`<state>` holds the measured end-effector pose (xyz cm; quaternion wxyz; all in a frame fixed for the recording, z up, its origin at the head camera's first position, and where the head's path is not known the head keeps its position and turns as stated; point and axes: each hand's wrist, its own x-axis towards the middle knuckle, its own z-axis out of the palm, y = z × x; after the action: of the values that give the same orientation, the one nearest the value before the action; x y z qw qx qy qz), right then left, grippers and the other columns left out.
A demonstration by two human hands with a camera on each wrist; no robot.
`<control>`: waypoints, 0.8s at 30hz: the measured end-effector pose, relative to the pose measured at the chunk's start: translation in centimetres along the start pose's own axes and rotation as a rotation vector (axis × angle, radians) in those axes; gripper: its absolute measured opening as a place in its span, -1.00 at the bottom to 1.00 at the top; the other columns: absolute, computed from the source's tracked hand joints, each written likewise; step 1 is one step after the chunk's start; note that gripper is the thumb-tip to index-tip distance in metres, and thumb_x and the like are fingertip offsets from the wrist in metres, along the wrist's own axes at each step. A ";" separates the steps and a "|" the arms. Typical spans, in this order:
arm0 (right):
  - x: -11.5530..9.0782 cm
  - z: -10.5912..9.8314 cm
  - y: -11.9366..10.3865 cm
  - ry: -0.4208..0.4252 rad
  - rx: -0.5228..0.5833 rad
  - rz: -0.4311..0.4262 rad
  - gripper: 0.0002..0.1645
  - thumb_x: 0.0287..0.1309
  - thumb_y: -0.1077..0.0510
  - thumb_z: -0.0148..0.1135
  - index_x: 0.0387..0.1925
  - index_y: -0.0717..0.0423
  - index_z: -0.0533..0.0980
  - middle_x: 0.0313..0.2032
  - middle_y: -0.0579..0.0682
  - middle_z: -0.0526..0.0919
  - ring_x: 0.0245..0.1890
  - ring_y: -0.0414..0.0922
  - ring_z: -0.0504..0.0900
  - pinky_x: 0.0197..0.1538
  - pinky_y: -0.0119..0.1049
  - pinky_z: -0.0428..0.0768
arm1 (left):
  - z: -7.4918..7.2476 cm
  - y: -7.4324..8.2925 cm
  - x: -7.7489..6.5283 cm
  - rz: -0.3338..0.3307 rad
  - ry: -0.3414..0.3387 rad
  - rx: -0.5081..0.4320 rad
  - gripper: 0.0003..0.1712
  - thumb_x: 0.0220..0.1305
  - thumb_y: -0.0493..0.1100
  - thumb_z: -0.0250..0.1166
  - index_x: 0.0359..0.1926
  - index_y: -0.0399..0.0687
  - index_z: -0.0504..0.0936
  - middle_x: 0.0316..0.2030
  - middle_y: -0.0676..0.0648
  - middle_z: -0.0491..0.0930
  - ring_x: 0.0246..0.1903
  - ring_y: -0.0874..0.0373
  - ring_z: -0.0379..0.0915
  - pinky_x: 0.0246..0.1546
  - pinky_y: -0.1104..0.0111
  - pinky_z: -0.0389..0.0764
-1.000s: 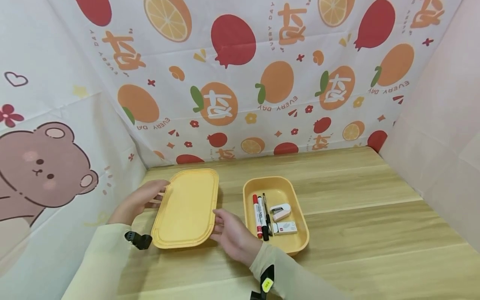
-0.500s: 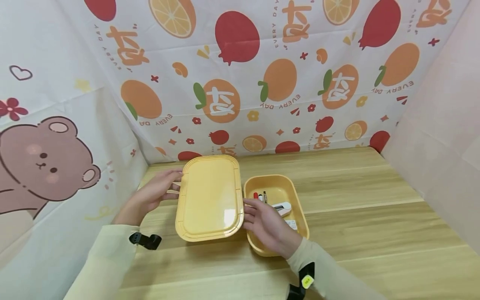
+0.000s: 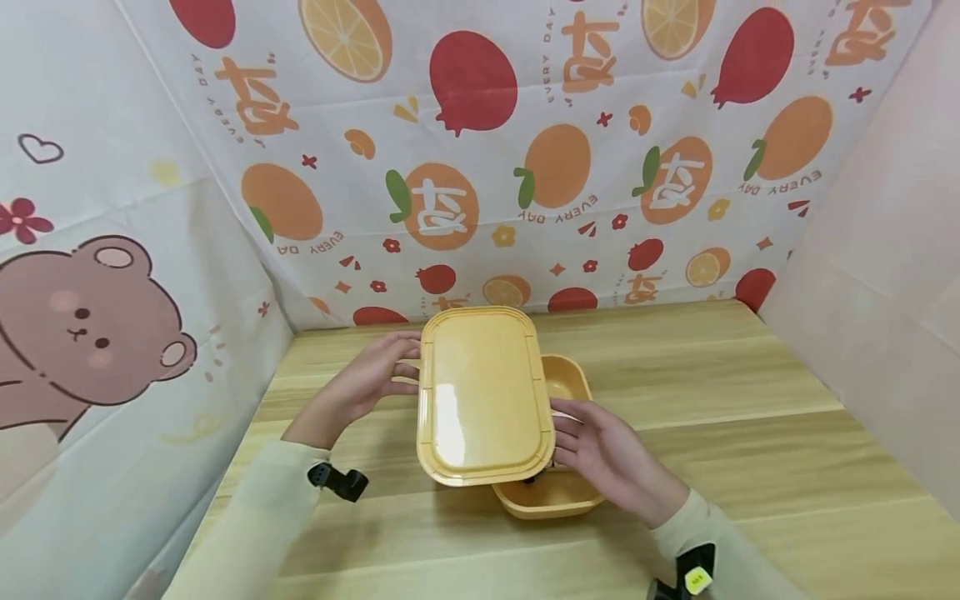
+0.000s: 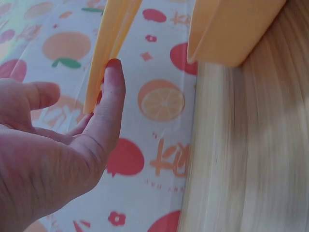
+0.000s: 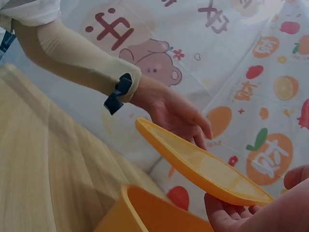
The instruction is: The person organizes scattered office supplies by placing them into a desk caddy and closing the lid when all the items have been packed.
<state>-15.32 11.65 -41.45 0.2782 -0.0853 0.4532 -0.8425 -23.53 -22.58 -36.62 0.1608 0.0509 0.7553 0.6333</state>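
A yellow rectangular lid point(image 3: 483, 392) hangs tilted between my hands in the head view, above and left of a yellow box point(image 3: 551, 508) on the table. My left hand point(image 3: 367, 383) carries the lid's left edge; in the left wrist view its fingers point(image 4: 113, 87) lie extended along the underside, and the thumb stands apart. My right hand point(image 3: 611, 454) supports the right edge over the box. In the right wrist view, its fingers point(image 5: 222, 212) touch the lid from below, thumb apart. The lid and right hand hide most of the box; a dark tip point(image 3: 536, 477) shows inside it.
The box stands on a wood-grain table point(image 3: 712, 433). A fruit-printed cloth point(image 3: 555, 167) rises behind the table. On the left hangs a cloth with a bear print point(image 3: 97, 325), and a pale cloth point(image 3: 877, 275) borders the right side.
Both hands have carried the lid rightwards from beside the box to partly over it. The markers, pen, white stapler-like item and small white block, seen earlier in the box, are now almost wholly covered.
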 end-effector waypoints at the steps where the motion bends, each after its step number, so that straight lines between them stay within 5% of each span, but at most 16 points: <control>1: -0.3 -0.5 -0.2 -0.003 0.005 0.001 -0.31 0.63 0.03 -0.50 0.54 0.39 -0.17 0.38 0.25 0.36 0.28 -0.03 0.51 0.34 -0.18 0.49 | 0.4 0.0 0.2 0.003 -0.011 -0.011 -0.39 0.61 0.01 -0.09 0.49 -0.22 0.15 0.31 -0.33 0.35 -0.08 0.04 0.60 -0.05 0.18 0.72; 5: -1.5 -2.0 -0.8 -0.026 0.024 -0.008 -0.31 0.64 0.01 -0.45 0.53 0.38 -0.19 0.31 0.17 0.46 0.27 -0.04 0.53 0.34 -0.18 0.50 | 2.0 -0.1 0.9 0.015 -0.041 -0.053 -0.38 0.61 0.08 -0.09 0.48 -0.16 0.22 0.26 -0.31 0.41 -0.13 0.04 0.60 -0.06 0.14 0.72; 14: -3.5 -5.0 -2.3 -0.161 0.144 -0.021 -0.38 0.65 0.00 -0.49 0.27 0.33 0.37 0.23 0.15 0.57 0.23 -0.01 0.57 0.30 -0.16 0.54 | 5.6 -1.1 3.2 -0.009 -0.085 -0.147 -0.46 0.57 0.09 -0.03 0.36 -0.12 0.40 0.17 -0.25 0.51 -0.18 0.05 0.61 -0.11 0.14 0.74; 24: -4.7 -5.2 -3.8 -0.206 0.102 -0.055 -0.42 0.66 0.10 -0.46 0.16 0.25 0.51 0.09 0.05 0.64 0.11 -0.09 0.63 0.23 -0.24 0.59 | 8.4 -2.1 4.6 -0.035 -0.119 -0.186 -0.48 0.57 0.04 -0.06 0.37 -0.11 0.38 0.12 -0.18 0.54 -0.25 0.13 0.58 -0.23 0.29 0.72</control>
<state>-14.99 19.59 -40.90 0.3041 -0.1697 0.3764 -0.8585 -24.98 -13.77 -40.69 0.2204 0.0598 0.6832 0.6937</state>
